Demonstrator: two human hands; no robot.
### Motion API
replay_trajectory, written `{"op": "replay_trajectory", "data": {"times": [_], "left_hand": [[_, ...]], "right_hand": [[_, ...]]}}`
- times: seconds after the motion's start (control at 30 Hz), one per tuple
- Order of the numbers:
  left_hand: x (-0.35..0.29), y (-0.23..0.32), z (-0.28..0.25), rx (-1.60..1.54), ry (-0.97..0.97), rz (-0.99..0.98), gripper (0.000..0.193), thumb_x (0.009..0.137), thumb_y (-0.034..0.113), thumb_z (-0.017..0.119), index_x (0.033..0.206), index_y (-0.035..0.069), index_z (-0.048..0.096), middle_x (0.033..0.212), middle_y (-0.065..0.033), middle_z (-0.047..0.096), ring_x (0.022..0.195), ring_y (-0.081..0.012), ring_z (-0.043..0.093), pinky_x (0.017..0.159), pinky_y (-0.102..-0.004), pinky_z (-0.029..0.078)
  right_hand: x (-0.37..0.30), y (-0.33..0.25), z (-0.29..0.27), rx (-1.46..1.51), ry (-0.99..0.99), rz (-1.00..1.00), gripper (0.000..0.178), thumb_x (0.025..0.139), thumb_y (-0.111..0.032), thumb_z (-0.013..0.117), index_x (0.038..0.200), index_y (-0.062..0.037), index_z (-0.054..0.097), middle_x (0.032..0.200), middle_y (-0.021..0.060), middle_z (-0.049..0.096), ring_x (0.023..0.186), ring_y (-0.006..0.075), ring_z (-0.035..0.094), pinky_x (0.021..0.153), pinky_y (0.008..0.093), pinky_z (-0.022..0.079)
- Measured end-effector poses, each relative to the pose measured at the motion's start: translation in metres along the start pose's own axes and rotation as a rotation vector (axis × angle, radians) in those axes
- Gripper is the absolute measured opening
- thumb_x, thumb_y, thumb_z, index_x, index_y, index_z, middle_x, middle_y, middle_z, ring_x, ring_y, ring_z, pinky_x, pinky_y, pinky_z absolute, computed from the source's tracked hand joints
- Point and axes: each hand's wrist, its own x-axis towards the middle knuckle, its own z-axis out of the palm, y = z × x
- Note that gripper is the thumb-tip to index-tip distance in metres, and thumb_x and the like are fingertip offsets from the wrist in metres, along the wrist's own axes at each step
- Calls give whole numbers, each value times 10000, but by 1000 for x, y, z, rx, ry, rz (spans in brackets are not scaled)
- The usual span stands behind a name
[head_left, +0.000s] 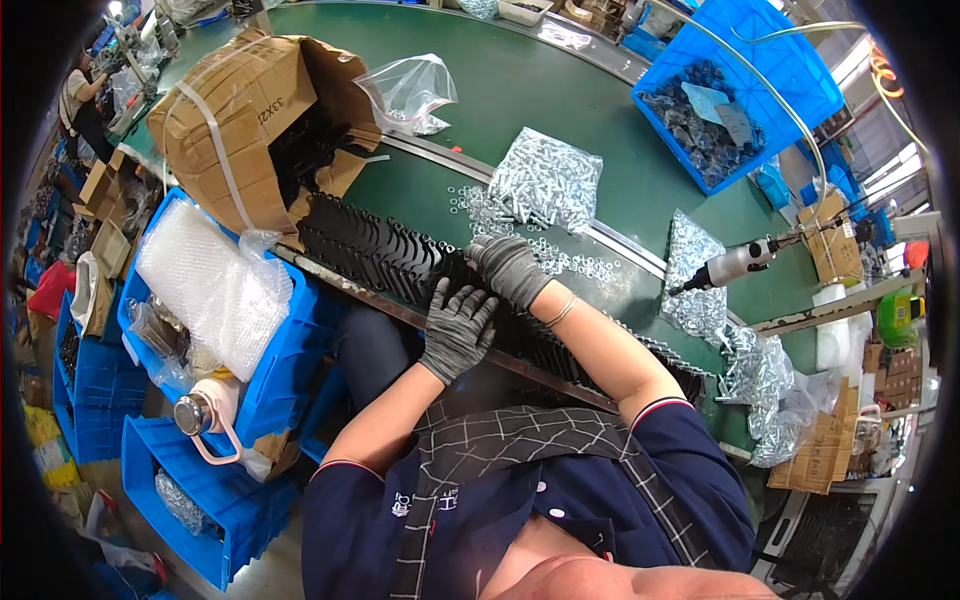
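Note:
A long row of black curved parts (370, 245) stands packed side by side along the near edge of the green table. My left hand (456, 332), in a grey glove, lies at the near side of this row with its fingers stretched and spread. Just beyond it my right hand (508, 268), gloved alike, rests over the row. Its fingers are bent together and their tips are hidden, so what they hold cannot be made out. Loose metal nuts or rings (488, 212) are scattered beside the right hand. A clear bag of silvery bolts (547, 180) lies beyond them.
At the left, a cardboard box (215, 130) holds black parts, near a blue crate with bubble wrap (215, 265). A power screwdriver (735, 263) hangs at the right above another bag of hardware (693, 315). A tilted blue bin (800, 75) stands far right. A metal rail (630, 245) crosses the table.

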Motion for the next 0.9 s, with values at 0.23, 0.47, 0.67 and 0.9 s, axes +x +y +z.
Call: {"op": "replay_trajectory", "data": {"times": [0.23,0.47,0.67,0.9], "left_hand": [[-1,-1,4,-10,-2,14,437,771,313,615,1150,101,655,1122,-125,634,1122,-305,575,1111,-574,264],[-1,1,2,-6,-11,-7,445,766,314,617,1153,98,656,1120,-127,638,1124,-306,575,1111,-572,265],[-2,-3,7,-14,0,18,449,765,318,616,1151,92,656,1120,-125,641,1124,-306,574,1111,-572,264],[-3,-3,7,-14,17,24,442,764,324,615,1135,88,659,1114,-124,643,1114,-309,579,1112,-573,261]], "right_hand": [[13,-12,-11,-124,-188,44,157,841,-178,560,931,-90,653,899,120,622,878,308,643,711,436,513],[6,-11,-16,-103,-145,-75,155,829,-162,565,919,-79,661,902,132,632,901,313,652,733,433,527],[14,-14,-16,-64,-238,109,153,812,-172,590,909,-78,662,921,135,644,919,313,653,752,421,535],[16,-19,-28,-154,-332,-4,207,832,-231,602,943,-64,656,936,131,652,925,306,651,752,422,532]]}}
